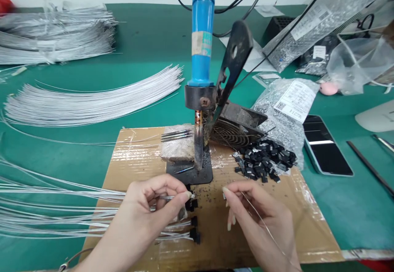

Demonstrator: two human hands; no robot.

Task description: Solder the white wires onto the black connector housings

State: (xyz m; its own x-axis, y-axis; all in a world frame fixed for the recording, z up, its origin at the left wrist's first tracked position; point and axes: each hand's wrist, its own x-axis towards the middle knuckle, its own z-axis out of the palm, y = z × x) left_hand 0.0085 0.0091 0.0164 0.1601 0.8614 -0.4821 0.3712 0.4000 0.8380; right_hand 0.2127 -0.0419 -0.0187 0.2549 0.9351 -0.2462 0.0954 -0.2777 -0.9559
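Head view: the left hand (147, 206) is closed in a pinch on a wire lead (172, 197), thumb and forefinger meeting just behind its tip, where a small black housing (192, 196) sits. The right hand (255, 214) is also closed, pinching the upper end of a thin silver strand (264, 227) that trails back across the palm. Both tips are close together but apart, low over the cardboard sheet (308, 231), directly in front of the base of the soldering iron (201, 29), which is clamped upright in its stand.

Hazards, as judged:
- The iron tip (198, 153) points down just beyond the fingers. If it is hot, a reach forward could bring a fingertip against it.
- The lead is thin and held near its end, so a loose pinch could let it swing off line.
- Finished leads (194, 235) lie under the left hand, and a dragged wrist could tangle them.
- The loose black connectors (264, 159) sit near the right hand, where a sweep could scatter them.

Markings: the iron's blue handle carries a faded label (201, 44), which is unreadable. The white bag label (295, 99) has print and a code block too small to read. The phone (326, 150) screen is dark.
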